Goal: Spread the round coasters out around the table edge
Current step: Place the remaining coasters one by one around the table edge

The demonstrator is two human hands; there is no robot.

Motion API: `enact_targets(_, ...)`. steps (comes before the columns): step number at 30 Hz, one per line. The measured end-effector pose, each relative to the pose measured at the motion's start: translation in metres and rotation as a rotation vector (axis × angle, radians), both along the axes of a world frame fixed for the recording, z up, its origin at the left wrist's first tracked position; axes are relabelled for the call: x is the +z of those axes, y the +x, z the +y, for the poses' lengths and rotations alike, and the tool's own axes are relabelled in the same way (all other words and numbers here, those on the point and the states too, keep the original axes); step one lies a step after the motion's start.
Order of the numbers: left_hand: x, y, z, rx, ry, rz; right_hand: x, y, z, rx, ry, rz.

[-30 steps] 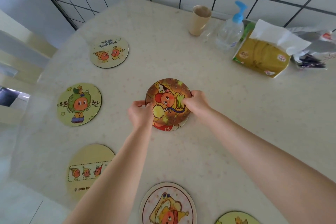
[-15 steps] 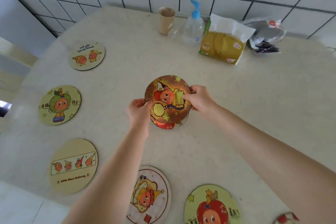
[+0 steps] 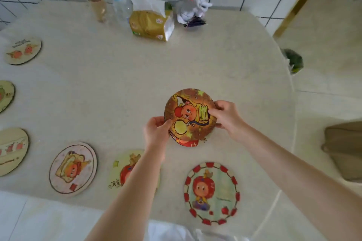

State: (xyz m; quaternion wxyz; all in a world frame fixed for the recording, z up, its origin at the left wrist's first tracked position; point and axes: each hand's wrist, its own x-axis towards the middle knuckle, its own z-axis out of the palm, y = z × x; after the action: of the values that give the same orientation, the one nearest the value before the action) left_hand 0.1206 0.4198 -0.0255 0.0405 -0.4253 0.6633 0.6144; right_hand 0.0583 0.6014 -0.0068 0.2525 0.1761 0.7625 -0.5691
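Both hands hold a small stack of round coasters (image 3: 189, 117) just above the middle of the table; the top one is orange-brown with a cartoon figure. My left hand (image 3: 156, 130) grips its lower left edge and my right hand (image 3: 225, 114) grips its right edge. Several coasters lie flat along the table's near and left edge: a red-bordered one (image 3: 212, 192), a yellow one (image 3: 121, 170) partly under my left forearm, a pink one (image 3: 73, 168), and pale ones (image 3: 12, 150), (image 3: 5, 95), (image 3: 23, 50).
At the back by the tiled wall stand a paper cup (image 3: 98, 7), a pump bottle (image 3: 120, 6), a yellow tissue pack (image 3: 150, 22) and a crumpled plastic bag (image 3: 191, 10). The round table's edge (image 3: 291, 92) curves down the right; a brown seat (image 3: 344, 148) lies beyond it.
The view has swung to the right, so the laid-out coasters shifted left and the red-bordered one came into view. The held stack moved right and rose slightly in both hands.
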Motion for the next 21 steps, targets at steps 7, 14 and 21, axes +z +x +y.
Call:
enact_targets(7, -0.011, 0.011, 0.120, -0.101, 0.068, -0.030, 0.005, 0.032, 0.127, -0.110, 0.085, -0.027)
enact_targets(14, -0.019, -0.011, 0.157, -0.208, 0.004, -0.028, 0.002, 0.024, 0.161, -0.213, 0.128, -0.026)
enact_targets(21, -0.025, -0.031, 0.144, -0.247, -0.001, -0.055, -0.002, -0.007, 0.148, -0.157, 0.236, 0.047)
